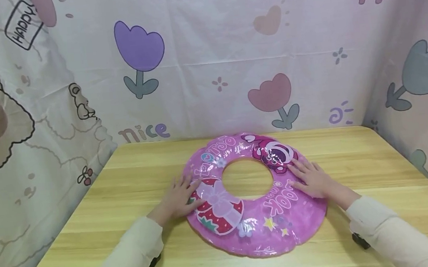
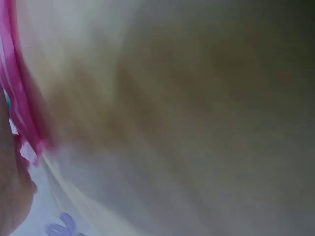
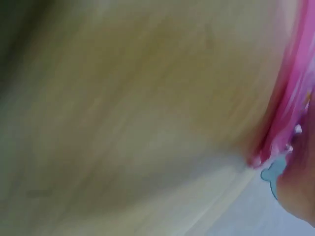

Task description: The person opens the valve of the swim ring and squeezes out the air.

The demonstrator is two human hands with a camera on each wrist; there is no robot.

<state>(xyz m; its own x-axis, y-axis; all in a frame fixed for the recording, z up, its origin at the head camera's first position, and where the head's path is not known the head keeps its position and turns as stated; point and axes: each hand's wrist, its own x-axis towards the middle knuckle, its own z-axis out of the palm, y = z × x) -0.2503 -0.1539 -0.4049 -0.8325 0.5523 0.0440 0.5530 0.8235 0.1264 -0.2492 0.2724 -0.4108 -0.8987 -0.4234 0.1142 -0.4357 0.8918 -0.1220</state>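
Note:
A pink inflatable swim ring (image 1: 256,238) lies flat on the wooden table (image 1: 108,205), printed with a bear, a strawberry ball, stars and lettering. My left hand (image 1: 179,198) rests on its left side, fingers spread over the strawberry print. On the ring's right side lies my right hand (image 1: 312,178), its fingers extended toward the bear print. In the left wrist view the ring's pink edge (image 2: 22,98) shows at the left beside part of the hand. The right wrist view has the ring's edge (image 3: 290,98) at the right. Both wrist views are mostly blurred table.
Behind the table hangs a pale printed cloth (image 1: 207,64) with tulips and words. More printed cloth (image 1: 43,147) hangs along the left side, and another cloth (image 1: 425,128) along the right. Small black objects sit under both wrists.

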